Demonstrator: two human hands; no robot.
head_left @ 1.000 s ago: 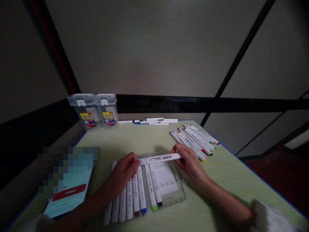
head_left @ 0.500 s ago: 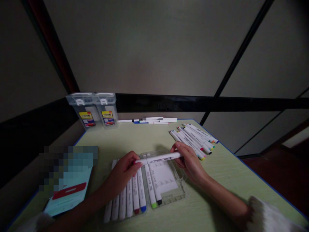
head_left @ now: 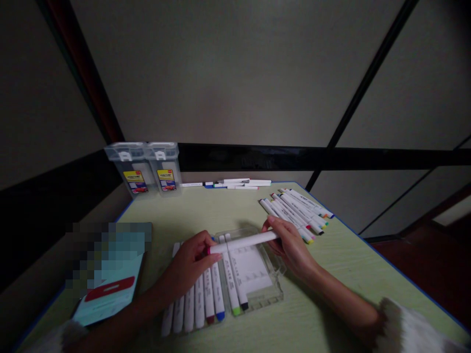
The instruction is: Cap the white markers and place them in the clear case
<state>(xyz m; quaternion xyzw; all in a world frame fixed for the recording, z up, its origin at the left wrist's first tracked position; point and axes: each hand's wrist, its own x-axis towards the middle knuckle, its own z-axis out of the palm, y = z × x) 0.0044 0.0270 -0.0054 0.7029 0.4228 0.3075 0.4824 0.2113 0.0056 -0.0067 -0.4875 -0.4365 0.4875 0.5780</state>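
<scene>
Between my two hands a white marker [head_left: 243,242] lies nearly level, its right end slightly higher. My left hand [head_left: 198,254] pinches its left end, where a pink-red tip shows. The fingers of my right hand [head_left: 289,242] are closed round its other end, which they hide. Below it lies an open clear plastic case [head_left: 277,297]. Several white markers [head_left: 200,304] fill its left half side by side, some with blue or dark red ends. In the right half are a green-ended marker [head_left: 231,289] and a black-ended marker [head_left: 241,287], beside a white insert [head_left: 253,272].
Two clear lidded boxes [head_left: 151,171] with yellow labels stand at the back left. Several loose markers [head_left: 235,184] lie along the back edge, more markers [head_left: 294,213] at the right. A phone or tablet [head_left: 114,289] with a lit screen lies at the left.
The held marker has been rolled, so its printed lettering is turned out of sight and a plain white side shows. Both hands stay nearly in place; the view has shifted slightly.
</scene>
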